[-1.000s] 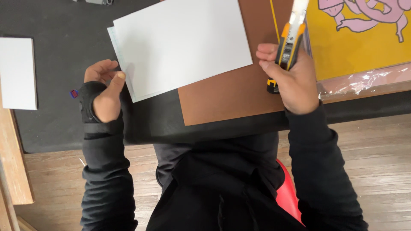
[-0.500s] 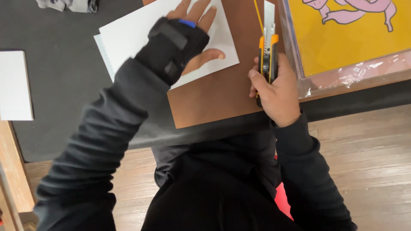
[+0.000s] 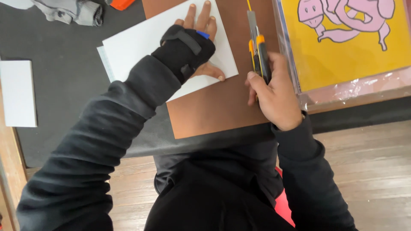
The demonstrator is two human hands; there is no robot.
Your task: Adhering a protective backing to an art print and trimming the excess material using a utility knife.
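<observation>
So the right hand (image 3: 276, 96) is wrapped tight around a yellow-and-black utility knife (image 3: 258, 53) on the brown board (image 3: 214, 107), long axis running away from the body, blade pointing far. Left hand (image 3: 195, 45), fingers spread, presses flat on the white sheet (image 3: 137, 42).

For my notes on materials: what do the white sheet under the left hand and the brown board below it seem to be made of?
The white rectangular sheet looks like matte paper or thin card: flat, no shine, with a second edge showing at its left side. The brown board looks like smooth card or hardboard: even colour, straight cut edges, slight sheen. Which one, I cannot tell.
</observation>
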